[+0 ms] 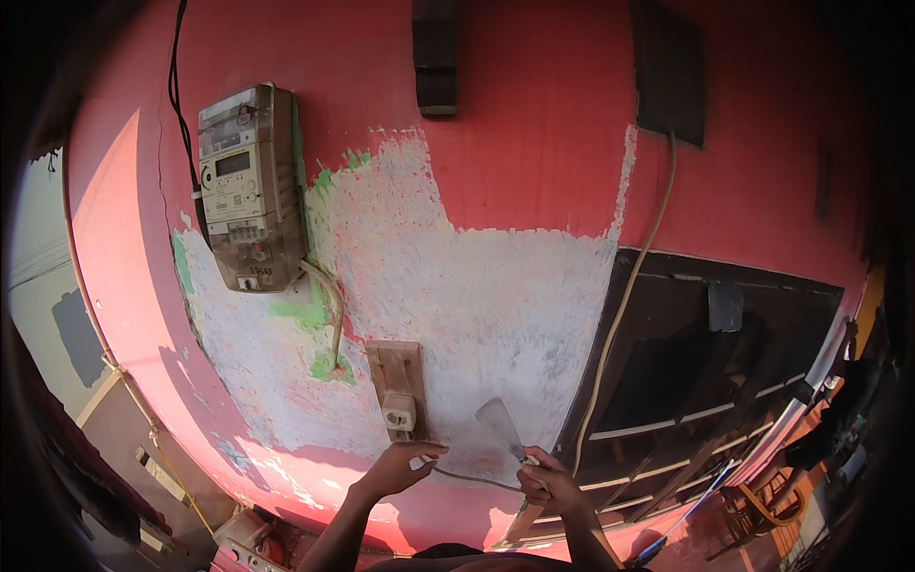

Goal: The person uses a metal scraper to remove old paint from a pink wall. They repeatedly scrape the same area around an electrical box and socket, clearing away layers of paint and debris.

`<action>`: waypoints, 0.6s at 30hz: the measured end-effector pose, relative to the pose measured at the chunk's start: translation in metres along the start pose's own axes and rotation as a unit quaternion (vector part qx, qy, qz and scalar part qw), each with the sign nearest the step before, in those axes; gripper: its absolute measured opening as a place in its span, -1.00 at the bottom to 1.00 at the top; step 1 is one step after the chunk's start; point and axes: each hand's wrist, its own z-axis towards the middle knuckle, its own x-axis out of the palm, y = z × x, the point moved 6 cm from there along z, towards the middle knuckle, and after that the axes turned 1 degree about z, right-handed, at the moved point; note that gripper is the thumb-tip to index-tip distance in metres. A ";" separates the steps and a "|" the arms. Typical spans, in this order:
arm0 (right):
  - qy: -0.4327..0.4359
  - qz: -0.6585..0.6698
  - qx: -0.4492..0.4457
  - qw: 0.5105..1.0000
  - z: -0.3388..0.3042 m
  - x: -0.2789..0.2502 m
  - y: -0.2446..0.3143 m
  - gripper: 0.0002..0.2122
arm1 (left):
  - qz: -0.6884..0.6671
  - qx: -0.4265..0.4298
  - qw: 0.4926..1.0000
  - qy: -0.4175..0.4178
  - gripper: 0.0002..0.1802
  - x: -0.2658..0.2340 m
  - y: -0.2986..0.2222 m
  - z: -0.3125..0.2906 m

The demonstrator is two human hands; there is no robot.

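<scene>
Ideally right hand (550, 481), fingers round scraper (498, 426), works it flat, clear of cable (481, 480); left hand (395, 469) curled, its hold unclear.

Left grip (400, 469) bends inward, right grip (550, 480) clenches

Scraper (498, 424) with a flat, flared grey blade, tilted up and leftward, handle mostly hidden in the right hand (546, 481), blade in front of a patchy whitish wall area (515, 305), contact unclear, thin grey cable (477, 480) curving between both hands.
</scene>
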 end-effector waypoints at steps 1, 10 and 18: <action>-0.006 0.001 -0.008 1.000 -0.003 -0.002 -0.003 -0.65 | -0.045 -0.021 0.999 0.012 -0.57 0.014 0.008 -0.002; -0.040 -0.107 -0.139 0.984 -0.012 0.014 0.035 -0.56 | -0.147 -0.029 0.985 0.081 -0.68 0.072 -0.008 0.044; -0.090 -0.110 -0.169 0.975 -0.053 -0.005 0.062 -0.57 | -0.196 -0.036 0.976 0.086 -0.74 0.100 -0.030 0.075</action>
